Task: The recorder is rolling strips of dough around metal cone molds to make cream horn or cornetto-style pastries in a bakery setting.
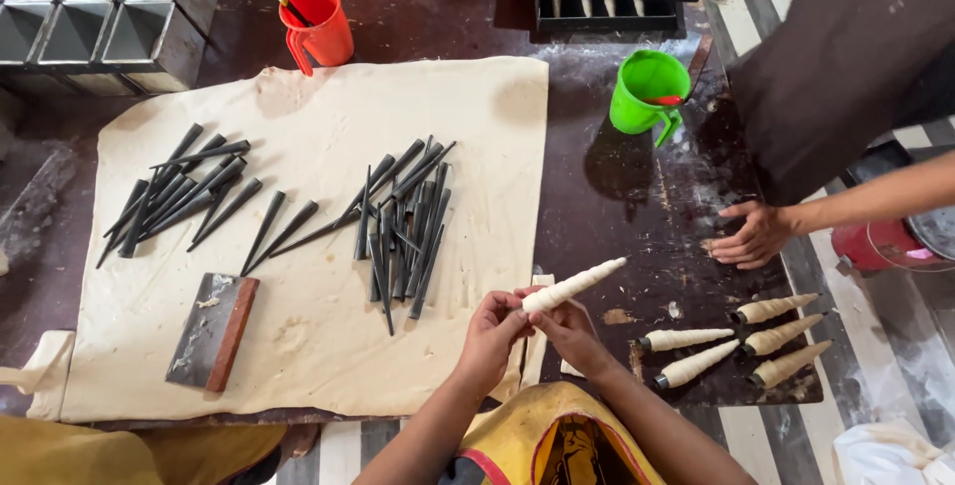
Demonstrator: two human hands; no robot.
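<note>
Pale dough sheet (318, 147), black cone moulds (403, 221), orange jug (318, 22), green jug (647, 92)

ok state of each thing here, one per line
left hand: holding the cone's wide end
right hand: holding the cone too
cone: fully wrapped in dough, held above the table
dough sheet: rolled flat
bare moulds: unwrapped, heaped
finished cones: wrapped, lying in rows
scraper: lying flat

Bare dough sheet (318, 336) lies open between the scraper (212, 332) and the hands, and dark table (607, 196) stays free below the green jug (649, 92). The heap of black cones (403, 221) blocks the middle; wrapped cones (736, 341) and a co-worker's hand (751, 234) crowd the right.
</note>
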